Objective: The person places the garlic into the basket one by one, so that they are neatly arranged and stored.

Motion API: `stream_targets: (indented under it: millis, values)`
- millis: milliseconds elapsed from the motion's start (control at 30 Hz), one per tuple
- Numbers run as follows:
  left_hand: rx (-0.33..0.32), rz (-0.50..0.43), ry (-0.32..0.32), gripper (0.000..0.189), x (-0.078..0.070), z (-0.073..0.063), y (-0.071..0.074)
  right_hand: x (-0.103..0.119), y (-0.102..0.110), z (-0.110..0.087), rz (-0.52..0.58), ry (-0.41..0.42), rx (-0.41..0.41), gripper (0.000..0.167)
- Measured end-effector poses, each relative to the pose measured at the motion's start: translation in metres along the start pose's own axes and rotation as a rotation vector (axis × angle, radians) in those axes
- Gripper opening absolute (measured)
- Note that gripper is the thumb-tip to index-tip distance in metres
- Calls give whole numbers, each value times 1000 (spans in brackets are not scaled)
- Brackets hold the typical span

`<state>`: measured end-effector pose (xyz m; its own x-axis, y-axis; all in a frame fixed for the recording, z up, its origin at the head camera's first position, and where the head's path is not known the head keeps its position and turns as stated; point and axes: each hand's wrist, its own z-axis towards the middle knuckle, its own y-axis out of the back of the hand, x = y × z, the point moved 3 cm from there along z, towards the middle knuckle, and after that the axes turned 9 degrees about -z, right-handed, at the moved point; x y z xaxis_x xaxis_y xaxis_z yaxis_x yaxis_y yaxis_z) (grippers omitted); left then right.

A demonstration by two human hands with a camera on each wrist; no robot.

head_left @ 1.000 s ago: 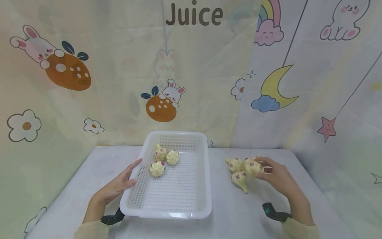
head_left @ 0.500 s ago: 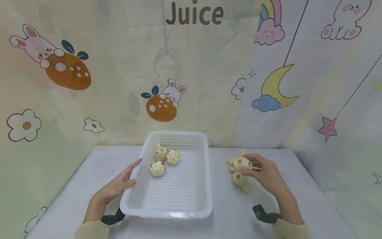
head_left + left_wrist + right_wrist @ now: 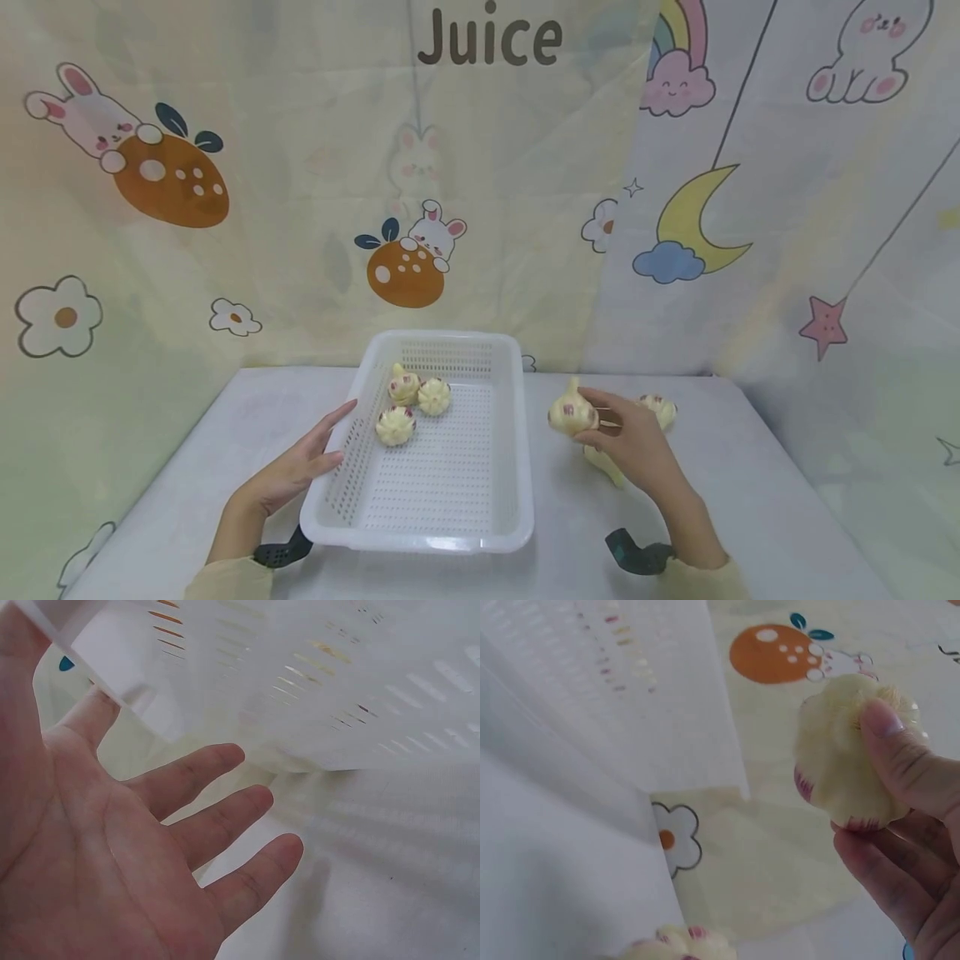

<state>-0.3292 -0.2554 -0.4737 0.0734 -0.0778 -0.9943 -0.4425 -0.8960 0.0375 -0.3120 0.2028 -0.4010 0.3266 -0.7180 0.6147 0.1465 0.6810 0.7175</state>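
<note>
My right hand (image 3: 633,442) pinches a cream garlic bulb (image 3: 572,414) with purplish marks between thumb and fingers. It is just right of the white slotted basket (image 3: 527,450). In the right wrist view my thumb presses on the root end of this garlic bulb (image 3: 851,754). With fingers extended, my left hand (image 3: 288,462) touches the basket's left side; the left wrist view shows the palm and spread fingers (image 3: 232,825) beside the slotted wall. Three garlic bulbs (image 3: 396,425) lie in the basket's far left part.
On the white table, another garlic bulb (image 3: 660,411) lies right of my right hand. A further garlic bulb (image 3: 602,464) is partly hidden below that hand. Printed cloth (image 3: 487,208) hangs behind the table (image 3: 750,483).
My right hand has moved left with the garlic bulb, towards the basket. The bulb right of the hand has come into sight. My left hand and the basket stay in place.
</note>
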Motion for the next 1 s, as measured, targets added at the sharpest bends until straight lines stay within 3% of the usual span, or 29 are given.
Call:
stream_targets:
  millis: [200, 433, 633, 1000]
  values:
    - [7, -6, -4, 75, -2, -2, -1, 15, -16, -1, 75, -7, -22, 62]
    - [4, 13, -15, 75, 0, 2, -2, 28, -32, -1, 125, -100, -17, 62]
    - [-18, 31, -15, 76, 2, 3, -1, 41, -47, 6, 193, -137, 32, 60]
    - [-38, 45, -12, 78, 4, 3, -1, 64, -67, 50, 22, -76, 184, 53]
